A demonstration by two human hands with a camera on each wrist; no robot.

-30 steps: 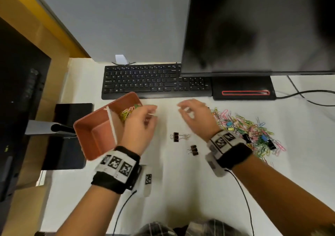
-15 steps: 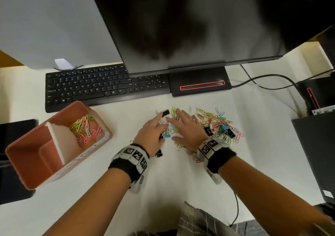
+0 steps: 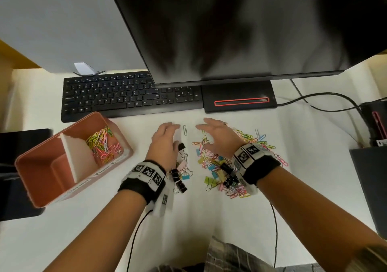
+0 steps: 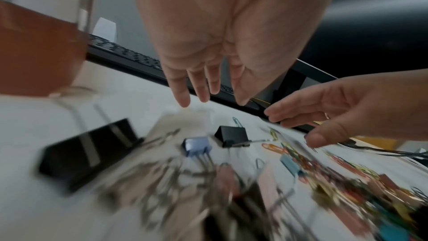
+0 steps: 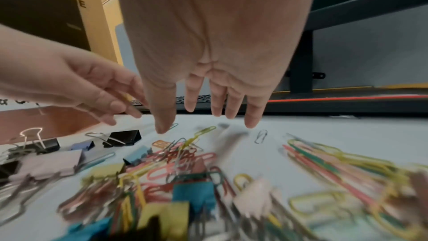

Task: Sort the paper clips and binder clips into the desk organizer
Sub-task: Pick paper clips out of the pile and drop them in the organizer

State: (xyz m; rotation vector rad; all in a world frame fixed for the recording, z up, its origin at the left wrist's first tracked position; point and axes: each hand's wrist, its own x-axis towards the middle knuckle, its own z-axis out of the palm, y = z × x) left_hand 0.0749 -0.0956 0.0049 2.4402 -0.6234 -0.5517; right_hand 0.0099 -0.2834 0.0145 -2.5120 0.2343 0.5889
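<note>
A pink desk organizer (image 3: 33,179) stands at the left; its far compartment holds coloured paper clips (image 3: 102,144), the near one shows nothing. A mixed heap of paper clips and binder clips (image 3: 217,167) lies on the white desk under both wrists. My left hand (image 3: 165,137) hovers open, fingers straight, just above black binder clips (image 4: 231,136). My right hand (image 3: 217,133) hovers open over the heap, fingers spread and holding nothing. A lone paper clip (image 3: 185,130) lies between the two hands. In the right wrist view the right hand's fingertips (image 5: 162,127) hang just above the desk.
A black keyboard (image 3: 125,96) and the monitor stand (image 3: 238,100) lie right behind the hands, with the monitor overhanging. Cables (image 3: 322,102) run to the right. Dark objects sit at the left edge (image 3: 21,137) and right edge (image 3: 372,184).
My left hand came away from the organizer to the clip heap. Both hands then slid forward over the heap, which now lies spread under the wrists, and drew slightly apart.
</note>
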